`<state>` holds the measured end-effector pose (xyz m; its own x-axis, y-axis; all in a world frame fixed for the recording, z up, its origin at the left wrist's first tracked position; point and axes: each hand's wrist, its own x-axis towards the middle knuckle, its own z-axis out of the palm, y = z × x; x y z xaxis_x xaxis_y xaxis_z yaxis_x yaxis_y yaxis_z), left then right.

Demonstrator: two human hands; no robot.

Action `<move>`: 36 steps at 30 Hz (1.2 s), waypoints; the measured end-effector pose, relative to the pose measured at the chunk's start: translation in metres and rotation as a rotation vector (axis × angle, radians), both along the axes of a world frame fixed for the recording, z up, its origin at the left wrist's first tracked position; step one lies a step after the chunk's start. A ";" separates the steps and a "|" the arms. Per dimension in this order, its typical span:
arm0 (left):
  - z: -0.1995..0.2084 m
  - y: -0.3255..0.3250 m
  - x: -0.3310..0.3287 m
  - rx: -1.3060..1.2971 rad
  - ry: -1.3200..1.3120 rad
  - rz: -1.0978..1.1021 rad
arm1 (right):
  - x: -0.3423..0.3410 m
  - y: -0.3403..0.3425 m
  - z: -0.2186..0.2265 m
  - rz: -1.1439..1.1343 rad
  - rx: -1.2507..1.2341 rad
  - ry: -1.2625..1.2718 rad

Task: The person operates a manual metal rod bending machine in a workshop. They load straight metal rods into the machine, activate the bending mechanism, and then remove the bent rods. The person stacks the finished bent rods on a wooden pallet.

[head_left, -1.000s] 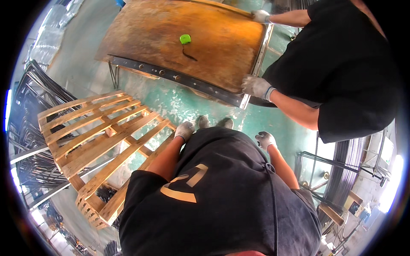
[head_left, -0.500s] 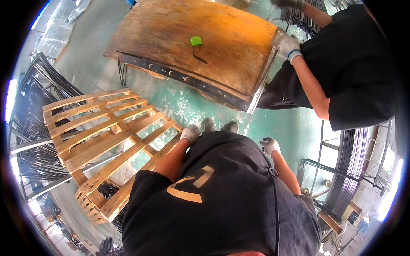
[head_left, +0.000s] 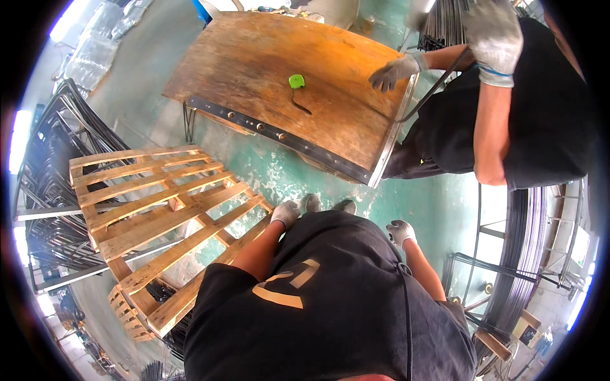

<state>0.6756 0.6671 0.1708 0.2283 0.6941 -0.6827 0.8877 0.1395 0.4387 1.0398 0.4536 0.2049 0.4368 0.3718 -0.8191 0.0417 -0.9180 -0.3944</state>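
My left hand hangs in a pale work glove beside the near right corner of a wooden pallet. Its fingers are mostly hidden behind the back of the hand, and nothing shows in it. On my other side, my right hand, gloved too, hangs low and empty with loosely bent fingers apart. Ahead stands a wood-topped worktable with a drilled dark metal strip along its near edge. A green tape measure lies on top beside a short dark curved strip.
At the table's right end a co-worker in black, wearing gloves, has a bent dark rod at the raised hand. Bundled black metal tubes stand in racks at left and right. Green worn floor lies between me and the table.
The co-worker has raised one hand, and the dark rod that lay along the table's near edge is lifted off to the right. My hands hang almost as before; the view has shifted slightly.
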 end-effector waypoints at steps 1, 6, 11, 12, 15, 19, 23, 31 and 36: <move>0.001 0.001 0.000 0.001 0.000 -0.003 | 0.000 0.000 -0.001 -0.004 0.004 0.006; 0.006 0.001 0.003 0.017 0.026 -0.048 | -0.002 0.003 0.004 0.015 -0.001 0.009; 0.002 0.004 0.003 0.038 -0.007 -0.057 | -0.003 0.007 0.005 -0.011 0.031 0.009; 0.005 0.004 0.003 0.051 -0.022 -0.058 | -0.002 0.008 0.006 -0.005 0.026 0.006; -0.012 0.004 -0.003 0.075 -0.018 -0.056 | 0.003 0.001 -0.009 0.041 0.042 -0.021; -0.011 0.002 -0.001 0.080 -0.010 -0.061 | 0.004 0.001 -0.008 0.038 0.019 -0.026; 0.000 0.005 0.001 0.094 0.020 -0.277 | 0.002 0.005 0.002 0.049 -0.015 -0.013; -0.002 -0.003 0.003 0.096 -0.008 -0.110 | -0.001 -0.002 0.008 0.025 -0.015 -0.014; -0.003 -0.004 0.003 0.054 -0.023 -0.073 | -0.002 -0.009 0.000 -0.019 0.007 0.001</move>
<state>0.6788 0.6629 0.1679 0.2946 0.7108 -0.6387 0.8844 0.0503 0.4640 1.0379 0.4446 0.2047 0.4434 0.3692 -0.8168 0.0240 -0.9158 -0.4009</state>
